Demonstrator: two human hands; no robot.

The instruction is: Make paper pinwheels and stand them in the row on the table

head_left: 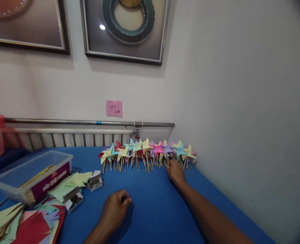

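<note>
Many pinwheels [136, 147]; right hand [175, 171] at sticks [147, 162]; left hand [115, 206] curled.

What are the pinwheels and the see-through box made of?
The pinwheels look like matte paper: thin, folded blades. Their sticks seem plain wood or bamboo: tan and dull. The box is probably smooth, clear plastic: light passes through its walls.

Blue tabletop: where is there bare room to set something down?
Between the left hand and right hand, in front of the pinwheel row; also a narrower strip between the right forearm and the wall. Crowded: that row and, left, the plastic bin, paper pieces and small boxes.
</note>
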